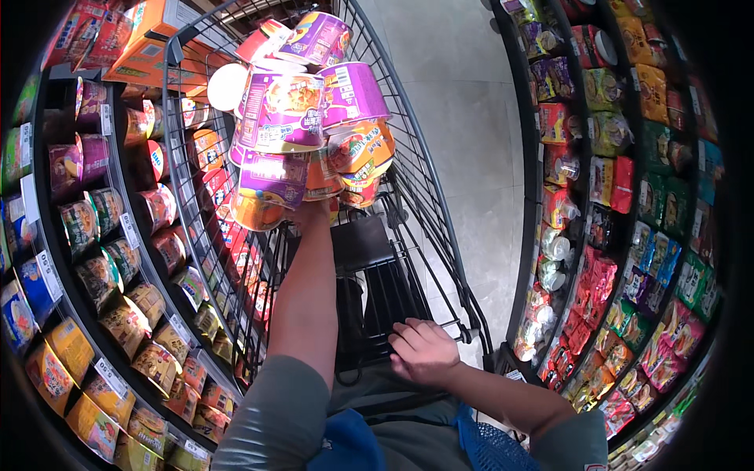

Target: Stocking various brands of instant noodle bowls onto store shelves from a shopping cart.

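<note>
The left hand (310, 210) grips a shrink-wrapped noodle-cup pack (302, 125) above the cart (424, 196); the right hand (422, 351) closes on the cart's handle; open aisle floor (471, 118) lies rightward.

The cart (440, 204) is bare metal wire, thin and slightly shiny, with a matt black plastic flap at its seat. The noodle cups (290, 118) wear glossy printed film that catches the light, as do the cups (102, 267) on the left shelves. The packets (628, 290) opposite are shiny crinkled plastic. The floor (471, 102) is smooth pale tile.
</note>
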Motion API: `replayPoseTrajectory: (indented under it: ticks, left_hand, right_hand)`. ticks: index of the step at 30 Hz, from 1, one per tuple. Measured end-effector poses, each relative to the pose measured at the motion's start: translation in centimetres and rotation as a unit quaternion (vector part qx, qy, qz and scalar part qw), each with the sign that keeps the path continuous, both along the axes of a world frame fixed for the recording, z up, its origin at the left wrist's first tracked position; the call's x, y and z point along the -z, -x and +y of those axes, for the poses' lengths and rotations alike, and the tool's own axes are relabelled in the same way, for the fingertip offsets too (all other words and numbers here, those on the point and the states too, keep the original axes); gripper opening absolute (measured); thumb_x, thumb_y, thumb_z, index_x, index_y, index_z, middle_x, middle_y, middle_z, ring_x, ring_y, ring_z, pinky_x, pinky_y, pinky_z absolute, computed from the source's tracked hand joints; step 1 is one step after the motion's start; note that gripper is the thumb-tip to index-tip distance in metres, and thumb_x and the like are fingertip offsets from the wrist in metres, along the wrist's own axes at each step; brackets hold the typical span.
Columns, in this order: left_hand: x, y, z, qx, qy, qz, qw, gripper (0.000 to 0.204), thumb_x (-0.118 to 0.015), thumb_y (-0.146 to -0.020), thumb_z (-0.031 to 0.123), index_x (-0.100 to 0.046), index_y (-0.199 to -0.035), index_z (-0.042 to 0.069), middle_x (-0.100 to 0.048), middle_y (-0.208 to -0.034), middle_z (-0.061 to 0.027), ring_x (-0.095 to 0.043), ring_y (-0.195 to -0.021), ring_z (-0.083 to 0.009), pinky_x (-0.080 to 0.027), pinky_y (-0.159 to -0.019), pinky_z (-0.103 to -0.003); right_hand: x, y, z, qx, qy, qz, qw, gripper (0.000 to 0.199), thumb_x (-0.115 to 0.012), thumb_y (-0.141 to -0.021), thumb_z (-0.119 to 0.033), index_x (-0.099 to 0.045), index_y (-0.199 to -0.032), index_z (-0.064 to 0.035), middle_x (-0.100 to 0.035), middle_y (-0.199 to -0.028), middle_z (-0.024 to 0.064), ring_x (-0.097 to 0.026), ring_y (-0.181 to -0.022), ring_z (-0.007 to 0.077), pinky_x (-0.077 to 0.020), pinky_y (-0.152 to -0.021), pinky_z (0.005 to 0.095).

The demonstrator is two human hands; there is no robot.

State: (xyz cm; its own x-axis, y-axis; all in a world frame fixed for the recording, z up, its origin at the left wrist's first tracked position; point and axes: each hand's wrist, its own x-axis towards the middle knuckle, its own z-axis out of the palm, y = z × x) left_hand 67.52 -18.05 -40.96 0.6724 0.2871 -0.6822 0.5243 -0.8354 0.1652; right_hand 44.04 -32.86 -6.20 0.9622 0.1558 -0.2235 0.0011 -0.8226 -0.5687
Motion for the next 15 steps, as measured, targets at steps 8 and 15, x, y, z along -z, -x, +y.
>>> replayPoseTrajectory:
  ticks: [8,15]
  left_hand:
    - [-1.3,0.2,-1.2,-0.076,-0.082,0.024,0.994,0.131,-0.079,-0.066,0.069,-0.011,-0.155,0.001,-0.007,-0.16,-0.0241,-0.019,-0.147,-0.0397,-0.03,-0.117,-0.055]
    - [-1.4,-0.2,-0.9,-0.079,-0.051,-0.012,0.996,0.119,-0.07,-0.073,0.072,-0.019,-0.154,0.001,-0.021,-0.156,-0.0257,-0.025,-0.145,-0.0392,-0.03,-0.116,-0.053]
  right_hand:
    - [-0.1,0.0,0.6,0.011,-0.011,-0.006,1.0,0.029,-0.068,-0.075,-0.028,-0.07,-0.099,-0.01,-0.068,-0.108,0.0086,-0.065,-0.102,0.0264,-0.053,-0.086,0.0384]
    - [-0.3,0.1,1.2,0.009,-0.007,-0.023,1.0,0.028,-0.066,-0.078,-0.026,-0.069,-0.1,-0.0086,-0.068,-0.109,0.0088,-0.064,-0.102,0.027,-0.0526,-0.087,0.0392]
